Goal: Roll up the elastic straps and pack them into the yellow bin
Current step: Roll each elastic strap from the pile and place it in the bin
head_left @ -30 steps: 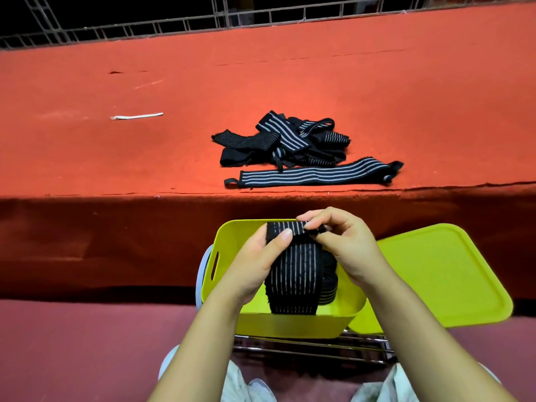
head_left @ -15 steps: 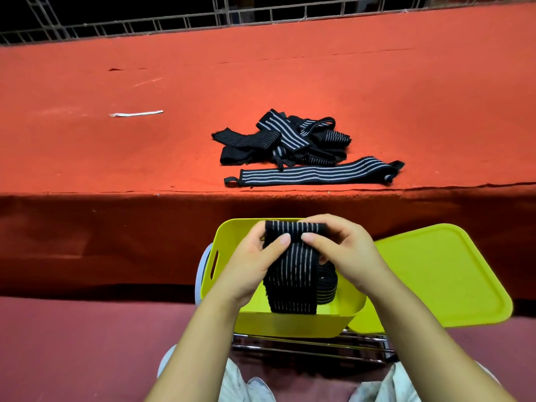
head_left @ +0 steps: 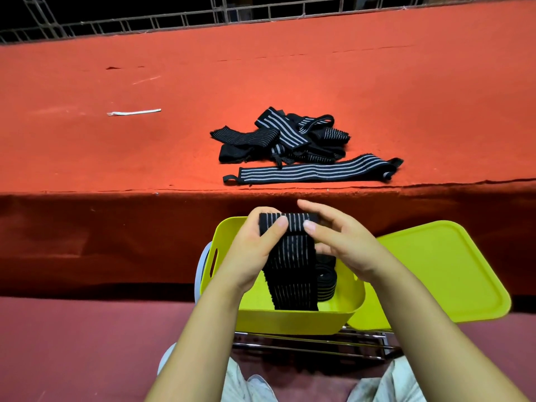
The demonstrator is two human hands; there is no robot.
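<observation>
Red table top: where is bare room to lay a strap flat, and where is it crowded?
Bare: the red table top right of the strap pile, and the wide stretch left of it, apart from the white strip. Crowded: the pile and the flat strap along the front edge.

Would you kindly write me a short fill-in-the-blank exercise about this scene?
1. Both hands hold a striped strap above the ____ bin.
2. The loose straps lie on a ____ cloth.
3. The lid lies to the bin's ____.

Missing words: yellow; red; right
</observation>
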